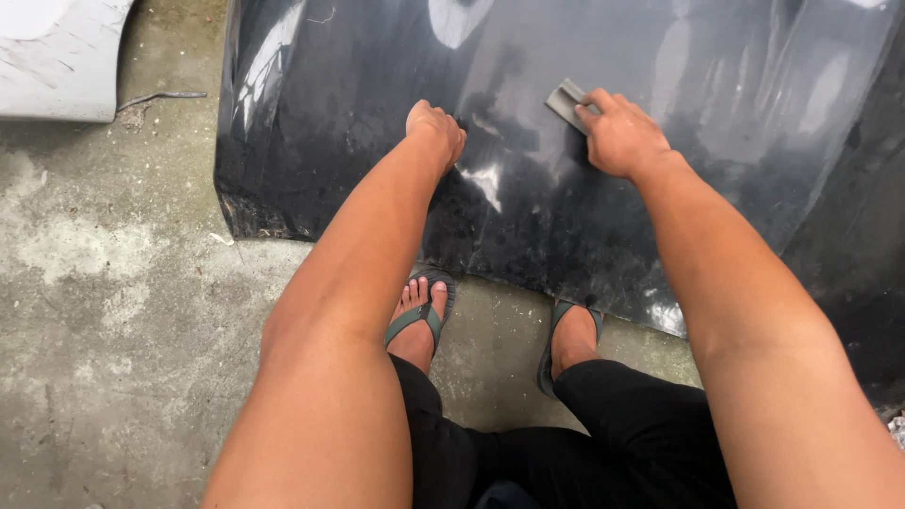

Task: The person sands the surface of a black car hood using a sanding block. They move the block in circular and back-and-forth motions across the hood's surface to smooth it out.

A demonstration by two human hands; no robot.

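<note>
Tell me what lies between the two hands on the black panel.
In the head view, only bare glossy black panel with a bright reflection lies between the left hand and the right hand, which holds a grey sanding block.

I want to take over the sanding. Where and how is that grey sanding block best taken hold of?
Probably by the end of the grey sanding block that pokes out past the right hand, coming from the upper left. It lies flat on the black car panel, so pinch its long edges from above.

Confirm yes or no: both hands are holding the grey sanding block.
No: only the right hand grips the grey block; the left hand rests bare on the black panel.
</note>
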